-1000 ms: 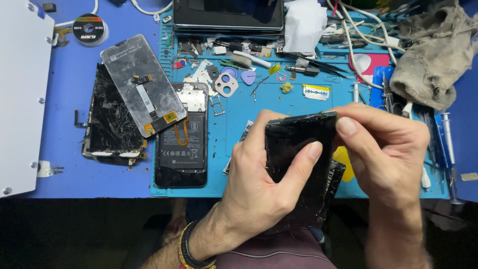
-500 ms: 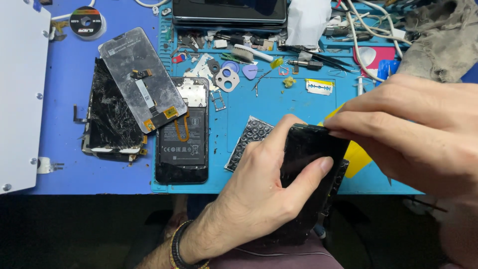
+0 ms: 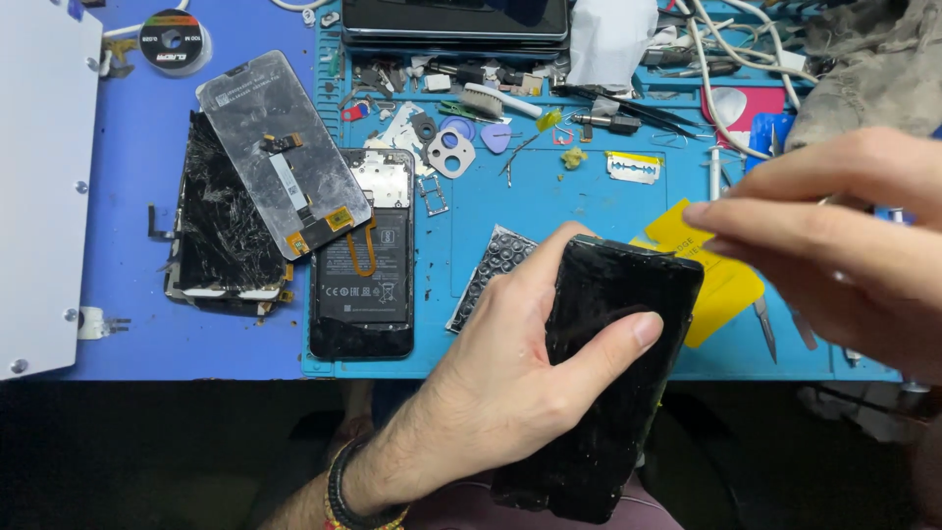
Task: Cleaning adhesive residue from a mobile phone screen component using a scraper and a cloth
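Note:
My left hand (image 3: 510, 383) grips a black phone back cover (image 3: 603, 373) near the table's front edge, thumb across its face and fingers behind its left side. My right hand (image 3: 834, 236) hovers to the upper right of the cover, fingers stretched out and apart, empty, just above a yellow plastic card (image 3: 721, 280). The cover is tilted, its lower end over my lap.
On the blue mat (image 3: 549, 211) lie an opened phone body (image 3: 361, 260), a grey display panel (image 3: 283, 147), a cracked screen (image 3: 218, 216), a razor blade (image 3: 633, 168), picks, small parts and tools. A white panel (image 3: 39, 186) stands at left, a grey cloth (image 3: 868, 64) at top right.
My right hand has let go of the cover's top edge and pulled away to the right. The left hand keeps holding the cover; the view has shifted slightly.

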